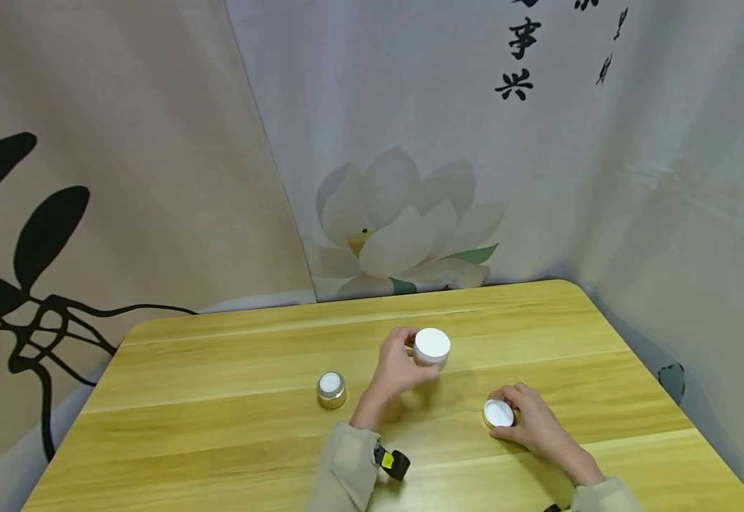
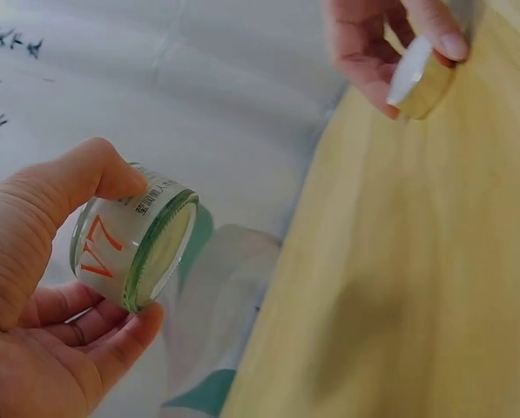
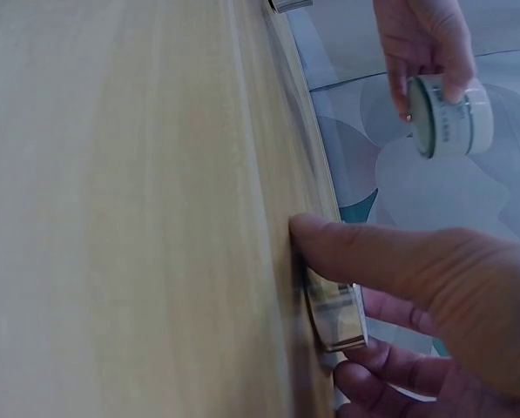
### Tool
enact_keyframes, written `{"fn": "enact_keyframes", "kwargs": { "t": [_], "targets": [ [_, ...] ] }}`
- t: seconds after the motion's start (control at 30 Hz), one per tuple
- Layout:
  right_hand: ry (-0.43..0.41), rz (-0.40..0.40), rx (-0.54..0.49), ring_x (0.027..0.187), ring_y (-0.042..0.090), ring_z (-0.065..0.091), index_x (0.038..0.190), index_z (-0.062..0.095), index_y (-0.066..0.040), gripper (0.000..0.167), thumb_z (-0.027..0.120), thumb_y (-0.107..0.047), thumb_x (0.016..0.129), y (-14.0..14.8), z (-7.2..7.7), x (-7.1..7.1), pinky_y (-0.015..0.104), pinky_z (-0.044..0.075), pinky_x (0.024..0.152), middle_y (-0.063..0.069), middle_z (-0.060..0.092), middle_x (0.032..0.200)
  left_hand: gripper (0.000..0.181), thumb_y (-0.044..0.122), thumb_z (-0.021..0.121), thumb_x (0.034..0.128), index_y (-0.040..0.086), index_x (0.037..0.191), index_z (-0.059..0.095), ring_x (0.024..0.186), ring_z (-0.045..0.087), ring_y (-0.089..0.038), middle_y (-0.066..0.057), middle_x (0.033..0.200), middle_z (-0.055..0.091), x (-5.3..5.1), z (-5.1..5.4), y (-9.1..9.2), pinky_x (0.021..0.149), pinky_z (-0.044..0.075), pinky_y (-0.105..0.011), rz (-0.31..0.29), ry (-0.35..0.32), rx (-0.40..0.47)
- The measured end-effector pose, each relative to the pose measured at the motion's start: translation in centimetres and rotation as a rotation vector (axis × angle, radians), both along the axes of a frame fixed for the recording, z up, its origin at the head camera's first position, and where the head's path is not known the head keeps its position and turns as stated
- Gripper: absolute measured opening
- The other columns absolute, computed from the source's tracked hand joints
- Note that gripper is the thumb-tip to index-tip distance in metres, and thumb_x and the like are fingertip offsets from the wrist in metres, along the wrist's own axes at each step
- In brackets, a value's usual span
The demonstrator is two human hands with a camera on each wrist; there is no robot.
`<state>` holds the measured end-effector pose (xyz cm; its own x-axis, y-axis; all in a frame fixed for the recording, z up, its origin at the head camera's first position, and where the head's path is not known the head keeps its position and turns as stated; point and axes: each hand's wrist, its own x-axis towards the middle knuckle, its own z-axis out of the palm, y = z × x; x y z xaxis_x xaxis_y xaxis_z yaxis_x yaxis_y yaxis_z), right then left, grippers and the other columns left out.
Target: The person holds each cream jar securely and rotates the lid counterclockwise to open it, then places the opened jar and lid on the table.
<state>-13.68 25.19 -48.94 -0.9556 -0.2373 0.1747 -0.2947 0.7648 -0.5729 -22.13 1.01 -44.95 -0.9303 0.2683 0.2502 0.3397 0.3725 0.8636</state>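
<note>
The left hand (image 1: 397, 366) grips a white-lidded glass jar (image 1: 432, 345) between thumb and fingers, raised above the table; orange "V7" lettering shows on the jar (image 2: 111, 248) in the left wrist view. To the right and nearer the front, the right hand (image 1: 535, 419) holds a small gold jar with a white top (image 1: 498, 413) at its sides. In the right wrist view, that gold jar (image 3: 336, 315) is low at the wooden surface, between thumb and fingers. Another small gold jar with a white and silver top (image 1: 331, 390) stands left of the left hand.
The wooden table (image 1: 218, 398) has a rounded back edge against hanging printed cloths (image 1: 410, 107). A black band with a yellow mark (image 1: 392, 461) is at the left sleeve.
</note>
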Motion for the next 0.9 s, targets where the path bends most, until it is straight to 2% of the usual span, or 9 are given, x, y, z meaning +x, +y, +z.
{"fn": "enact_keyframes", "kwargs": {
  "t": [0.37,0.6,0.9],
  "targets": [
    [-0.003,0.001,0.004,0.077,0.012,0.048,0.097,0.063,-0.009,0.043,0.086,-0.014,0.061,0.0,0.0,0.1,0.025,0.044,0.066,-0.002,0.052,0.085,0.055,0.012,0.080,0.0627,-0.004,0.111,0.057,0.092,0.053,-0.021,-0.009,0.100,0.056,0.2,2.7,-1.0,0.077,0.051,-0.032,0.047,0.062,0.050],
    [-0.011,0.002,0.005,0.077,0.013,0.048,0.097,0.063,-0.009,0.043,0.086,-0.014,0.061,0.0,0.0,0.1,0.025,0.044,0.066,-0.002,0.052,0.085,0.052,0.011,0.078,0.0631,-0.006,0.108,0.058,0.089,0.052,-0.023,-0.011,0.096,0.055,0.3,3.8,-1.6,0.077,0.052,-0.040,0.087,0.102,0.088],
    [-0.021,-0.003,0.000,0.078,0.013,0.048,0.097,0.063,-0.010,0.043,0.086,-0.016,0.062,0.0,0.1,0.1,0.026,0.045,0.067,-0.002,0.052,0.086,0.053,0.011,0.078,0.0637,-0.006,0.110,0.058,0.089,0.053,-0.026,-0.014,0.097,0.057,0.5,5.6,-2.2,0.077,0.051,-0.043,0.128,0.129,0.114]
  ]
}}
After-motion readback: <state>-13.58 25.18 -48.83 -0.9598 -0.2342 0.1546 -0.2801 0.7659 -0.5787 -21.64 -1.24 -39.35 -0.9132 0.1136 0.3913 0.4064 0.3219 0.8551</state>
